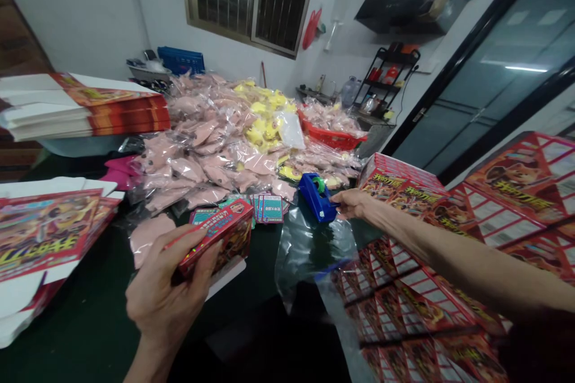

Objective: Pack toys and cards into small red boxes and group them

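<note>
Workroom table with dark top (85, 317), heaped with bagged pink plush toys (193, 143) and yellow plush toys (265, 125). I log my left hand (166, 293) closed around a small red printed carton (215, 239), held tilted above the table. My right hand (354, 203) extends forward, fingers loosely bent, against a blue tape dispenser (318, 197); whether they grip it, I cannot tell. Clear plastic bag (309, 257) lies just below that hand, partly over flat red carton blanks (404, 299). Small printed cards (268, 208) lie between the dispenser and the carton.
</note>
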`<state>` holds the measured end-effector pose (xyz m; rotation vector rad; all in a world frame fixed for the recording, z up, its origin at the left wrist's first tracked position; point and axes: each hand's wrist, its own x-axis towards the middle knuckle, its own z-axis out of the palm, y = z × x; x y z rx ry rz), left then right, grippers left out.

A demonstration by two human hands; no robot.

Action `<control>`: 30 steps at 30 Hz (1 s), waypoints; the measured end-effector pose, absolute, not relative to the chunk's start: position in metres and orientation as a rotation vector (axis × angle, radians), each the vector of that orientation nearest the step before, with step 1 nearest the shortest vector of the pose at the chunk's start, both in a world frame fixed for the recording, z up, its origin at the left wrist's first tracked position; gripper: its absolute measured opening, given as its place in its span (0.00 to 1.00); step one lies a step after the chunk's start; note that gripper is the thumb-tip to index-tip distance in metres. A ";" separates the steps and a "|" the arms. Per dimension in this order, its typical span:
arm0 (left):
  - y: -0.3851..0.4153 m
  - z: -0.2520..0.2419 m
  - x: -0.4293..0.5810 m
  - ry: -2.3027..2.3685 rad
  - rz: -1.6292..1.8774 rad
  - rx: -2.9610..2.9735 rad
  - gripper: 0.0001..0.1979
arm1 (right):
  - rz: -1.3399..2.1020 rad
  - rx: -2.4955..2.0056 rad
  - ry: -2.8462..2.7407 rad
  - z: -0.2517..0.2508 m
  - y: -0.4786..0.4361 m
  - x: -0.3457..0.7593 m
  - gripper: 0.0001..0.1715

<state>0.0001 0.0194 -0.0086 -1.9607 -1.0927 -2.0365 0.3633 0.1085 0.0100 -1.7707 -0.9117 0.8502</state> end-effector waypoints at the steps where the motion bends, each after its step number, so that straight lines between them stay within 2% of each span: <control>1: 0.020 -0.009 0.000 -1.097 -2.045 -1.966 0.21 | 0.865 -1.767 -0.870 0.008 0.107 0.362 0.18; 10: 0.016 -0.009 -0.001 -1.163 -2.067 -1.971 0.19 | 0.794 -1.620 -0.743 -0.033 0.061 0.341 0.15; 17: 0.017 -0.006 0.002 -1.177 -2.087 -1.916 0.18 | 0.686 -1.780 -0.933 -0.055 0.063 0.338 0.14; 20: 0.017 -0.006 0.003 -1.189 -2.133 -1.900 0.17 | 0.534 -1.770 -1.098 -0.046 0.051 0.332 0.09; 23: 0.018 -0.005 0.003 -1.199 -2.137 -1.912 0.14 | 0.410 -1.677 -1.244 -0.028 0.026 0.312 0.11; 26: 0.018 -0.002 0.003 -1.166 -2.093 -1.926 0.12 | 0.414 -1.511 -1.443 0.000 -0.001 0.273 0.06; 30: 0.014 0.002 0.004 -1.233 -2.031 -1.918 0.12 | 0.518 -1.139 -1.594 0.046 -0.022 0.204 0.06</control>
